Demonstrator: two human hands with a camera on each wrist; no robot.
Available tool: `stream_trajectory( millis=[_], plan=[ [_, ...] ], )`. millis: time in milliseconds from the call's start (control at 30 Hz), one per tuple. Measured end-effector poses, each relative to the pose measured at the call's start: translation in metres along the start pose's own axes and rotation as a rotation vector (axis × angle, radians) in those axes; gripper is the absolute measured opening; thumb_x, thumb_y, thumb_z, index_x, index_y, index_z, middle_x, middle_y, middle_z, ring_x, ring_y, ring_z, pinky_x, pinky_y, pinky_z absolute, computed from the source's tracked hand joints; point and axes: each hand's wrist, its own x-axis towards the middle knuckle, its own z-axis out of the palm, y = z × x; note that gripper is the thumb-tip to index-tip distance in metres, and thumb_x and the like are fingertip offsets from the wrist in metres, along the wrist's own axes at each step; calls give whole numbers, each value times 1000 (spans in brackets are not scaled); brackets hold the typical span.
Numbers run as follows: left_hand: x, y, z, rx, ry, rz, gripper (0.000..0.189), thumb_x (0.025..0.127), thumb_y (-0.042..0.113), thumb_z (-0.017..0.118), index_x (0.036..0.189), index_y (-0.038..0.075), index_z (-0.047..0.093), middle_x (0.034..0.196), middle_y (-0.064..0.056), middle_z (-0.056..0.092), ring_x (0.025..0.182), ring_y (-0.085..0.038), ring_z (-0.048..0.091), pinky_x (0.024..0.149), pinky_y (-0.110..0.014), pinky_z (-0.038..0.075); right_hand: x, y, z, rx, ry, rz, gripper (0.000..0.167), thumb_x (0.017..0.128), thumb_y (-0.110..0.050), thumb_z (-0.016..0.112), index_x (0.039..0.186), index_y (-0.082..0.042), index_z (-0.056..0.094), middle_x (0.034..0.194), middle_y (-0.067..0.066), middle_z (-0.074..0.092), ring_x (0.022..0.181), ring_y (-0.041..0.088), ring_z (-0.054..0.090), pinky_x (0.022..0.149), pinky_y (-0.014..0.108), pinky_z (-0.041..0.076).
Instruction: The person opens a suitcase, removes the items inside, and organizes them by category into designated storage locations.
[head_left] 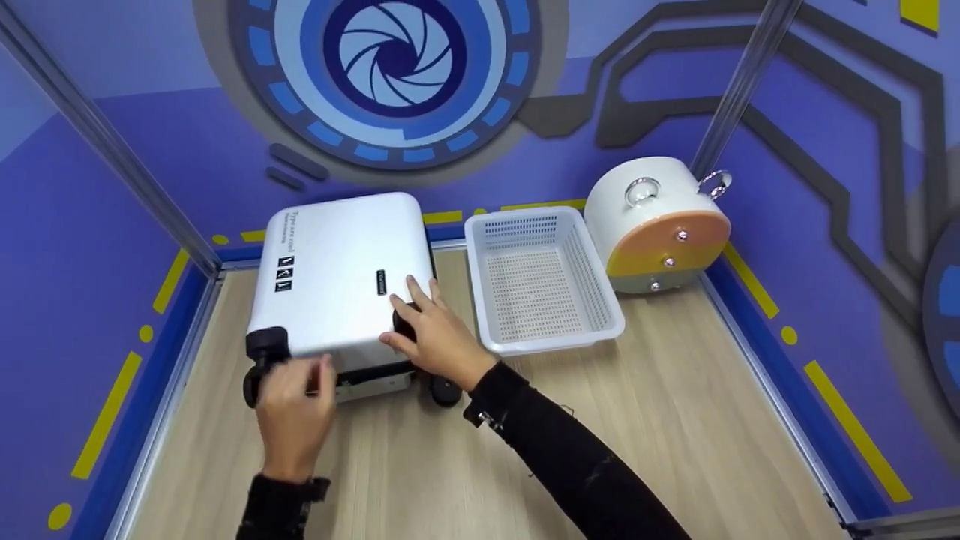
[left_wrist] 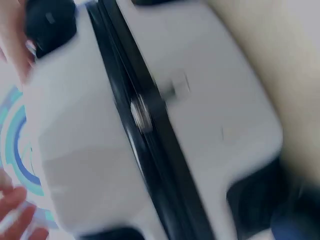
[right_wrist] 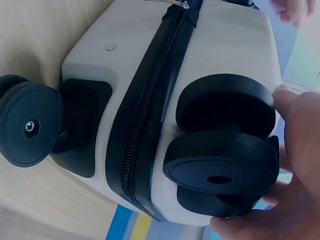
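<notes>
A white hard-shell suitcase (head_left: 337, 277) lies flat, its wheeled end facing me. My right hand (head_left: 442, 337) rests on its near right corner, fingers spread over the shell around the black corner mount. In the right wrist view, that hand's fingers (right_wrist: 300, 120) reach round beside a black double wheel (right_wrist: 220, 165). My left hand (head_left: 296, 397), blurred, is at the near left corner with fingers loosely bent and holding nothing. Its fingertips (left_wrist: 17, 215) appear beside the shell in the left wrist view. A black zipper band (right_wrist: 145, 115) runs along the suitcase's side, with a metal pull (left_wrist: 141, 114) on it.
A white perforated basket (head_left: 551, 349) stands right of the suitcase. Beyond it, at the back right, is a round white case (head_left: 637, 187) with an orange, yellow and grey front and ring handles. Blue-purple panels (head_left: 480, 180) wall in the wooden table (head_left: 450, 465).
</notes>
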Motion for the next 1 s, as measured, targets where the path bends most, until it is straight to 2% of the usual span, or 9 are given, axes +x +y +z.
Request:
stream_trajectory(
  millis=[67,133,233,300,367,467,567,833,1000],
  plan=[
    [-15,4,2,1,-112,-37,25,102,22,77,81,8,77,71,-5,71,59,-21,62,57,-41,49,-1,-1,2,-1,9,-4,78,109,-67,53,170,-19,44,183,19,23,167,56,21,123,61,47],
    [-26,3,5,37,-258,-130,30,103,32,79,81,12,82,68,-1,74,54,-15,63,51,-38,49,-1,-2,2,1,20,-7,78,109,-67,54,169,-18,46,183,19,25,166,57,23,121,61,49],
    [-37,-1,11,93,-428,-273,34,102,43,80,92,12,88,75,-3,81,56,-18,68,53,-40,51,-1,-3,2,4,29,-16,77,109,-66,54,169,-17,47,182,20,26,165,58,24,121,59,50],
    [-41,-4,15,107,-475,-331,34,101,45,80,96,12,88,79,-4,83,60,-22,73,57,-45,54,-1,-3,3,8,31,-19,77,110,-66,54,169,-17,47,182,20,26,165,58,25,121,59,50],
    [-42,-5,19,102,-476,-340,34,101,44,81,95,11,88,80,-6,83,62,-26,74,58,-49,55,-1,-3,3,7,34,-17,76,109,-66,55,168,-18,47,182,19,26,165,57,25,121,58,50],
    [-43,-5,25,99,-439,-300,34,102,37,79,82,10,81,71,-7,77,57,-28,69,56,-51,52,-1,-3,2,11,42,-12,76,109,-65,56,168,-19,48,182,19,27,166,56,26,122,57,50],
    [-45,-5,27,104,-396,-264,33,104,28,77,76,10,75,65,-8,71,53,-28,63,53,-51,49,-2,-3,2,15,35,-9,77,109,-66,56,168,-19,48,183,18,26,166,56,24,123,57,49],
    [-47,-9,23,138,-404,-257,17,102,19,72,92,6,77,81,-9,75,61,-28,65,55,-50,49,-1,-2,3,18,29,18,78,107,-68,57,169,-21,47,184,15,25,167,54,23,124,58,47],
    [-51,-25,14,181,-321,-190,16,99,16,75,89,4,74,77,-10,71,57,-28,64,51,-48,49,-1,-1,3,15,35,16,77,107,-68,57,168,-22,48,183,15,26,167,54,23,124,59,47]
  ],
)
